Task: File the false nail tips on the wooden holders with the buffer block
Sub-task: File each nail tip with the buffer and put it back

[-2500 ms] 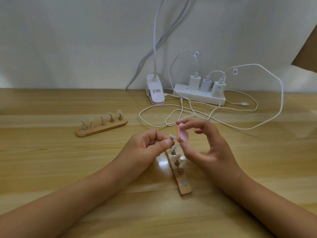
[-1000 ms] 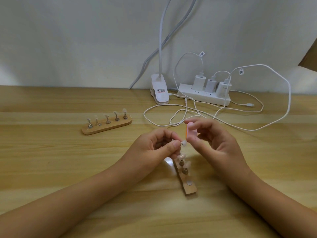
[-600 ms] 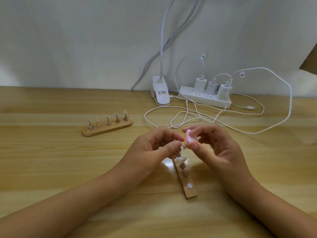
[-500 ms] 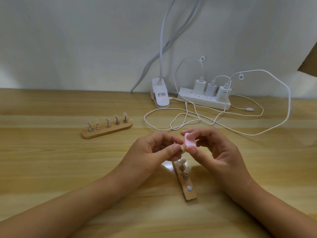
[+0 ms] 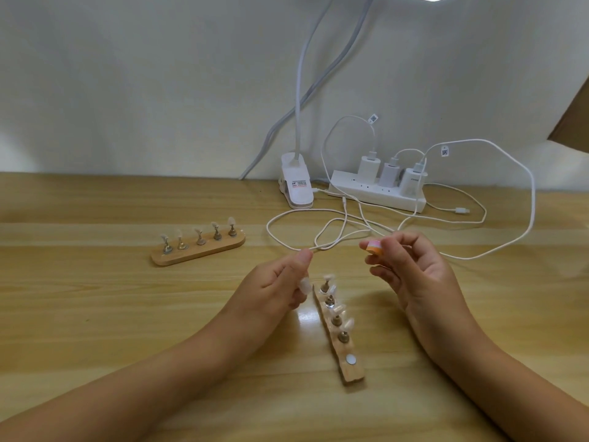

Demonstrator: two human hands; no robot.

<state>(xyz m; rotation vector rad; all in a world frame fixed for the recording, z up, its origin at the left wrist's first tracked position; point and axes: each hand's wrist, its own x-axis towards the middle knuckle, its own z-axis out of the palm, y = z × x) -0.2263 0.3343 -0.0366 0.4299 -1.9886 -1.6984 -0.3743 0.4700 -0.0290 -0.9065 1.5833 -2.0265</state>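
A wooden holder (image 5: 351, 374) lies lengthwise in front of me. It carries several false nail tips on metal stands, and one bare magnet spot (image 5: 350, 358) shows near its close end. My left hand (image 5: 274, 285) pinches a loose false nail tip (image 5: 304, 286) in curled fingers, just left of the holder's far end. My right hand (image 5: 411, 269) hovers to the right of it and pinches the small pink and orange buffer block (image 5: 373, 245) at its fingertips. The block and the held tip are apart. A second wooden holder (image 5: 197, 252) with several tips sits further left.
A white power strip (image 5: 379, 194) with three chargers stands at the back against the wall. A white clip lamp base (image 5: 296, 188) stands left of it. Loose white cables (image 5: 318, 231) loop across the table just behind my hands.
My hands have drawn apart. The buffer block has come off the held tip and moved right and up, while my left hand has dropped with the tip toward the holder's far end.
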